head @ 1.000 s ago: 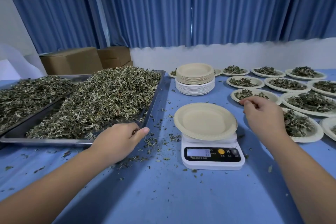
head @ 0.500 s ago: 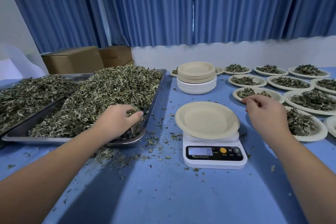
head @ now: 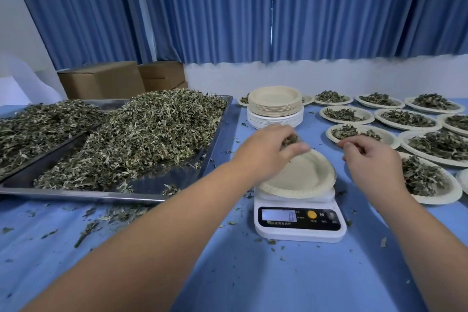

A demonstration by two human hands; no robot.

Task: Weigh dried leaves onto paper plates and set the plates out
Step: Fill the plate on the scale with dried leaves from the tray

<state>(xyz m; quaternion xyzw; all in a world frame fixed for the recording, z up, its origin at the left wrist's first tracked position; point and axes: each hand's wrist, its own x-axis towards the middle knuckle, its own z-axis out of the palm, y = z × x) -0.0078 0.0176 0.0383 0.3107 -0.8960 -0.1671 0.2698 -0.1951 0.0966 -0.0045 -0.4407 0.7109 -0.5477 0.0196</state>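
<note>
Since half a second ago, my left hand (head: 272, 149) has left the tray (head: 141, 189) and come over the plate (head: 307, 177) on the scale (head: 300, 223), closed around a pinch of leaves (head: 290, 140). My right hand (head: 368, 162) waits at 3 o'clock of the plate, fingers curled, holding nothing that I can see.

The plate is empty and the display seems to read 0. I think it is best to release the leaves low and in the middle, a little at a time, so they do not fall on the table (head: 228, 273), and to watch the number.

At 9 o'clock is the leaf pile (head: 141, 134); at 12 o'clock the plate stack (head: 275, 105); at 2 o'clock the filled plates (head: 407, 119).

The scale has a letter M; its small print is too fine to read.
</note>
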